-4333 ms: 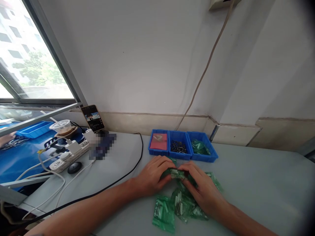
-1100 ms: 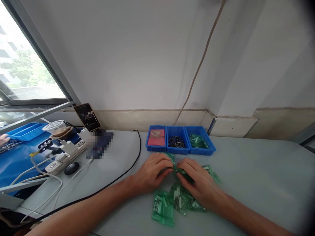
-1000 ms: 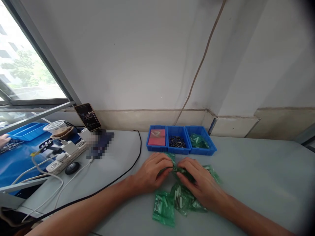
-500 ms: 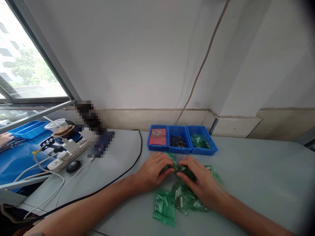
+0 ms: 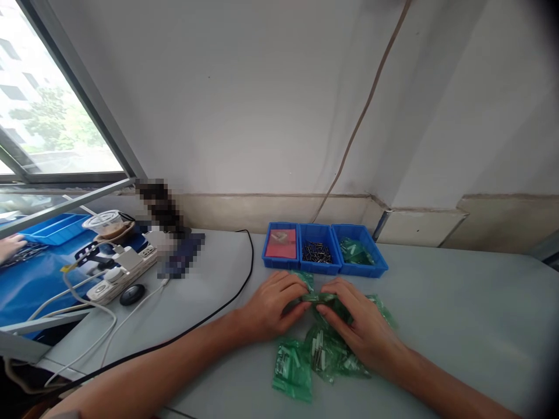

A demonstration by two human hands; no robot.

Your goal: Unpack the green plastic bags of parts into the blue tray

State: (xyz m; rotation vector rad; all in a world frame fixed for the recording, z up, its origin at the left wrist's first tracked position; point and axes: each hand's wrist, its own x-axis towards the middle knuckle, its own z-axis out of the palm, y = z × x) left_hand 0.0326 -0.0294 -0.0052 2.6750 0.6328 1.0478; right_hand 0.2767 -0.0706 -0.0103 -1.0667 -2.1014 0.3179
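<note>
Between my two hands is a green plastic bag point(image 5: 319, 297), pinched at its edge from both sides. My left hand point(image 5: 277, 302) is closed on the bag's left end, thumb below and fingers above. My right hand point(image 5: 360, 320) grips the right part of the same bag. Under and around my right hand lie more green bags with light metal parts point(image 5: 322, 352) showing through. A separate filled green bag point(image 5: 292, 370) lies flat on the table nearer to me. Part of another green bag point(image 5: 308, 280) shows behind my left fingers.
Three blue bins stand behind my hands: one with a red card point(image 5: 280, 244), one with dark screws point(image 5: 317, 252), one with green bags point(image 5: 356, 251). To the left are a black cable point(image 5: 218, 306), a mouse point(image 5: 131, 295), a power strip point(image 5: 102, 290) and another person's hand point(image 5: 11, 247).
My fingers have shifted slightly along the bag's edge, and the gap between my hands is a little wider. The whole view has moved marginally; the other bags lie as before.
</note>
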